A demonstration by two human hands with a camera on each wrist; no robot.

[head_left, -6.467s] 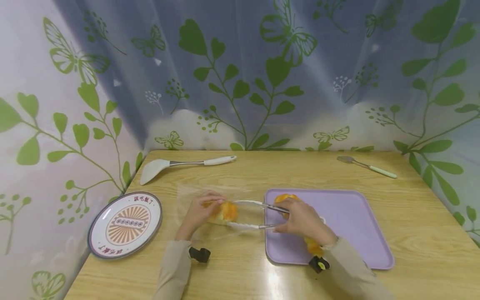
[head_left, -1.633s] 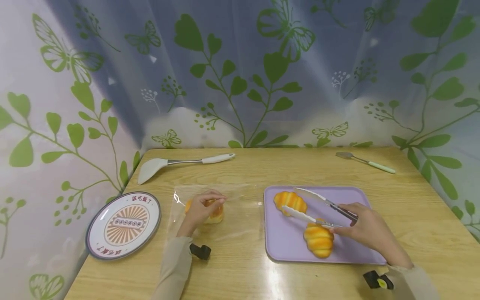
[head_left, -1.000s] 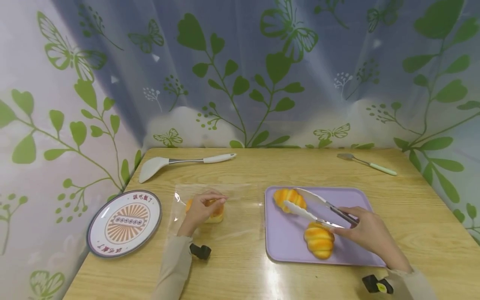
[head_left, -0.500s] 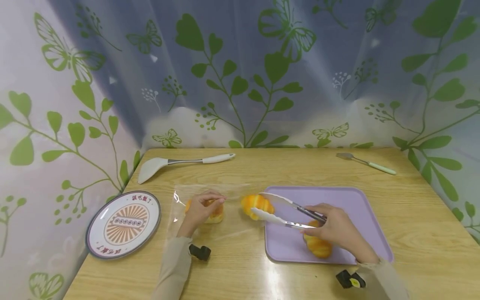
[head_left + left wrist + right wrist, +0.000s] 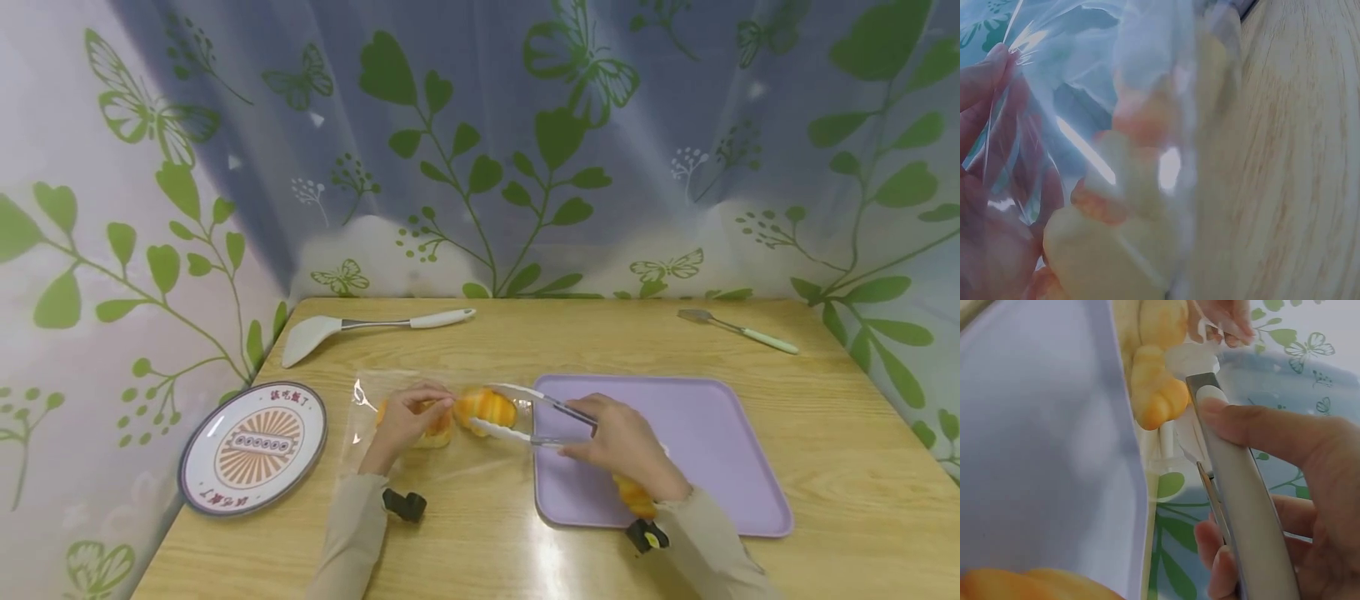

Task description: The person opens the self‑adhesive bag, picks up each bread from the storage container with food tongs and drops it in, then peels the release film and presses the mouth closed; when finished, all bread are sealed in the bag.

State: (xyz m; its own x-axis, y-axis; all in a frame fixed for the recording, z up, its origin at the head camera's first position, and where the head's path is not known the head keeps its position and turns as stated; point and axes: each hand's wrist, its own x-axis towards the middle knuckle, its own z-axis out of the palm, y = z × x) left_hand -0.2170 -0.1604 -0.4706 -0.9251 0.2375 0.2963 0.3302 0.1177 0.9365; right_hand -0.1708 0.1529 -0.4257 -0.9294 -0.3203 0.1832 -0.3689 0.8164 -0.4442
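Observation:
My left hand pinches the upper film of a clear plastic bag between thumb and fingers; the pinched film also shows in the left wrist view. Inside the bag, partly behind that hand, lies an orange-yellow bread piece. My right hand grips metal tongs with white tips. Between the tips is a striped bread roll, at the bag, just right of the left hand. In the right wrist view the roll is beside the tongs.
A purple tray lies at the right, with another bread roll partly under my right wrist. A round plate stands at the left. A white spatula and a small green-handled utensil lie at the back.
My right hand and the tongs have moved left from the tray, carrying the striped roll to the bag beside my left hand. The left hand has kept its pinch on the film.

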